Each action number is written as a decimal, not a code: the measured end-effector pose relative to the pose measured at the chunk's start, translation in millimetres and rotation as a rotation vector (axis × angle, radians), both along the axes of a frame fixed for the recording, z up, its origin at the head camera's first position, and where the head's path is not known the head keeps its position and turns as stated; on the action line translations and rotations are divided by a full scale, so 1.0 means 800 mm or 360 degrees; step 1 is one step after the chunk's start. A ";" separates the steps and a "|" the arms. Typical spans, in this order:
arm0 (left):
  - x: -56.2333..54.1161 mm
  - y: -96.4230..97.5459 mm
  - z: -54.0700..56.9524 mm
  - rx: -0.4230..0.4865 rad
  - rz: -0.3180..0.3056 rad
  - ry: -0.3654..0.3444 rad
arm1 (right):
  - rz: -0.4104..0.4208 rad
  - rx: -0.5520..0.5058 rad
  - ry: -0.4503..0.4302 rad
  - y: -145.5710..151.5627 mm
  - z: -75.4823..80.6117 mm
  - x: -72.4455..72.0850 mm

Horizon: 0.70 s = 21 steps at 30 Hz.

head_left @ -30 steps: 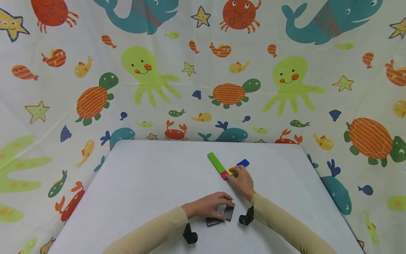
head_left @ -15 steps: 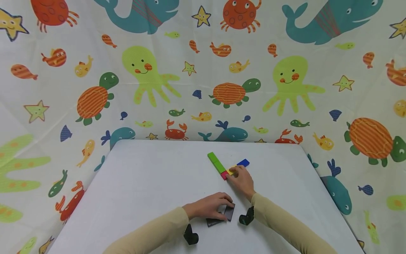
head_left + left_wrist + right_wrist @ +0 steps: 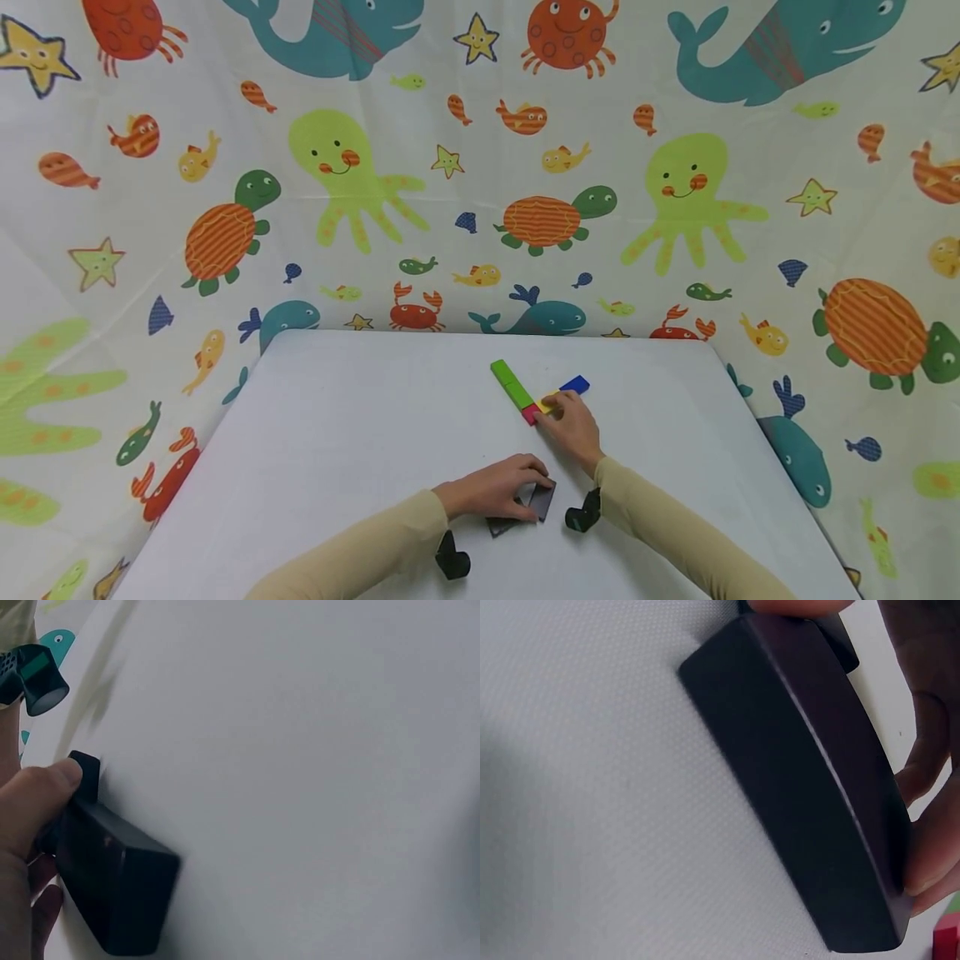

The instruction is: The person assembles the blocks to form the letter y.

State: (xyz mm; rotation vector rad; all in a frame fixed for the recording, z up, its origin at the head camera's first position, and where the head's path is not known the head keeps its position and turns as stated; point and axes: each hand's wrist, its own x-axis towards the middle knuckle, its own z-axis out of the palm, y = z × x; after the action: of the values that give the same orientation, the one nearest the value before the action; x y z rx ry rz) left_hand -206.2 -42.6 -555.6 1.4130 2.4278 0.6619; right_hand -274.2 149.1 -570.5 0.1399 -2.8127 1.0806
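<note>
My left hand (image 3: pixel 495 487) holds a dark flat block (image 3: pixel 542 500) lengthwise, thumb on its near end and fingers at its far end. In the right wrist view this dark block (image 3: pixel 795 795) is large and close. A second dark block (image 3: pixel 120 877) lies against it on the near side, partly under the hand. My right hand (image 3: pixel 573 423) pinches a yellow block (image 3: pixel 545 408) between thumb and index finger, covering much of it. A red block (image 3: pixel 530 414) sits by the thumb, and a blue block (image 3: pixel 576 384) adjoins the yellow one's far end.
Green blocks (image 3: pixel 512 385) run in a line away from the red one, forming a V with the yellow and blue. Everything lies on a white table (image 3: pixel 360 417). A patterned sea-animal cloth (image 3: pixel 450 208) hangs behind. Black wrist cameras (image 3: pixel 452 557) hang under both wrists.
My left hand and the dark blocks have shifted very slightly to the right. The right hand and coloured blocks stay where they were.
</note>
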 end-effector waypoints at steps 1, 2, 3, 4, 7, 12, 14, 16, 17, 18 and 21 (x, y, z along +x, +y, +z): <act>0.000 0.000 0.001 -0.0004 0.0003 -0.0007 | 0.0000 -0.0005 0.0001 0.000 0.000 0.000; 0.000 -0.001 0.001 -0.0003 0.0001 -0.0014 | 0.0000 -0.0010 0.0001 0.000 0.000 0.000; 0.000 -0.002 0.001 -0.0003 -0.0007 -0.0016 | -0.0001 -0.0011 0.0001 0.000 0.000 0.000; 0.000 -0.002 0.002 -0.0004 -0.0016 -0.0021 | -0.0002 -0.0011 0.0000 0.000 0.000 0.000; 0.001 -0.006 0.002 -0.0003 -0.0059 -0.0022 | 0.0000 -0.0015 -0.0004 0.000 0.001 0.001; 0.004 -0.011 0.001 -0.0003 -0.0120 -0.0054 | 0.0006 -0.0015 0.0005 0.000 0.001 0.002; 0.005 -0.012 0.001 0.0000 -0.0136 -0.0066 | 0.0010 -0.0017 0.0007 0.001 0.001 0.002; 0.005 -0.012 0.002 0.0001 -0.0145 -0.0066 | 0.0011 -0.0020 0.0007 0.001 0.001 0.002; 0.005 -0.012 0.002 0.0003 -0.0147 -0.0059 | 0.0011 -0.0020 0.0005 0.000 0.001 0.002; 0.004 -0.012 0.002 0.0012 -0.0137 -0.0065 | 0.0011 -0.0021 0.0003 0.000 0.001 0.002; 0.001 -0.013 0.002 0.0074 -0.0081 -0.0088 | 0.0011 -0.0015 -0.0002 0.000 0.001 0.001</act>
State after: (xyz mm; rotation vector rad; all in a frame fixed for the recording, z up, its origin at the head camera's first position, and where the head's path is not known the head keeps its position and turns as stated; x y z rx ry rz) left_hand -205.6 -52.9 -553.7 1.4493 2.3409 0.7404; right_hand -273.0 149.3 -570.1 0.1484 -2.8096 1.0958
